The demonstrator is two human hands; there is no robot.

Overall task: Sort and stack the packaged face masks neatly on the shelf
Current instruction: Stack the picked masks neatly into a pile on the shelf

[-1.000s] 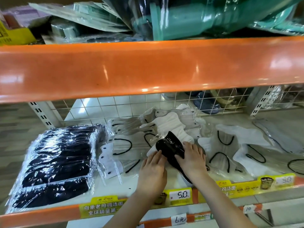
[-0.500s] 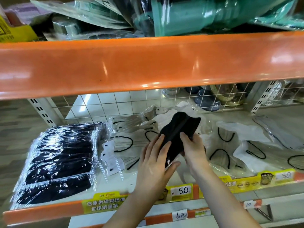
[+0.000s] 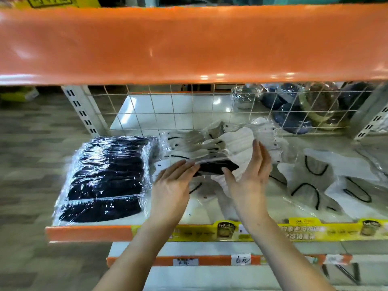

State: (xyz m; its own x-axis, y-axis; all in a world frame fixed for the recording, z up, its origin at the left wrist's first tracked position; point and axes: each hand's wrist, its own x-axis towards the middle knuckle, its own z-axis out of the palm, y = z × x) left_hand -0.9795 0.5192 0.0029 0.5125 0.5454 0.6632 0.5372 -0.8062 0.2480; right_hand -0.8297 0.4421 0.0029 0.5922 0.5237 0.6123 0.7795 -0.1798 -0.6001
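With your left hand (image 3: 171,183) and right hand (image 3: 251,175) pinching opposite ends of the black mask packet (image 3: 216,167) at frame centre, over the loose white masks (image 3: 235,143), carry it flat leftward and square it onto the black stack (image 3: 107,177).

— Where's the camera looking from?
— The person's head, facing forward and a bit down into the shelf (image 3: 88,233), close up. The orange beam (image 3: 189,43) above fills the top of the view.
— Anything else in frame?
— Both forearms come up from the bottom edge. It's wide-angle, slightly blurred. There's only this one view.
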